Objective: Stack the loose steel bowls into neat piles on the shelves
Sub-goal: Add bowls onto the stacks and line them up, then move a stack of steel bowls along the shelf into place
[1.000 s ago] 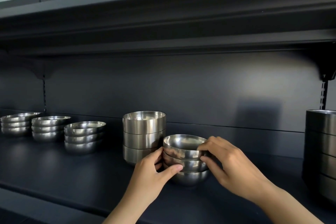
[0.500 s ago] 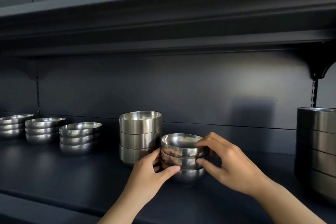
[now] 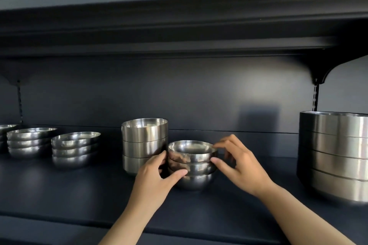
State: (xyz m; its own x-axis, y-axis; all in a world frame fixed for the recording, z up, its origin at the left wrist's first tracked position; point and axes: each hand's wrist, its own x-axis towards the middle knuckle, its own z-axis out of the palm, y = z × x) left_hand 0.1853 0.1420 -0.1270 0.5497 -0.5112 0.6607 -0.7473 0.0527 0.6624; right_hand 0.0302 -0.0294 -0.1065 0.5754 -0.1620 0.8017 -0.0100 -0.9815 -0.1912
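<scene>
A pile of three small round steel bowls [image 3: 192, 157] stands on the dark shelf [image 3: 79, 191] at centre. My left hand [image 3: 153, 177] grips its left side, thumb across the front of the lower bowls and fingers behind. On the right side my right hand [image 3: 243, 167] pinches the top bowl, thumb against its wall and index finger at the rim. Just left of the pile, nearly touching it, is a taller stack of three straight-sided bowls [image 3: 144, 137].
Two piles of shallow bowls [image 3: 74, 149] [image 3: 28, 142] sit further left, with another cut off at the frame edge. A stack of large bowls [image 3: 336, 155] fills the right end. The upper shelf [image 3: 179, 32] hangs low overhead on a bracket [image 3: 318, 73].
Both hands stay on the small pile. My right fingers have lifted and spread a little above the rim. The view has shifted slightly to the right.
</scene>
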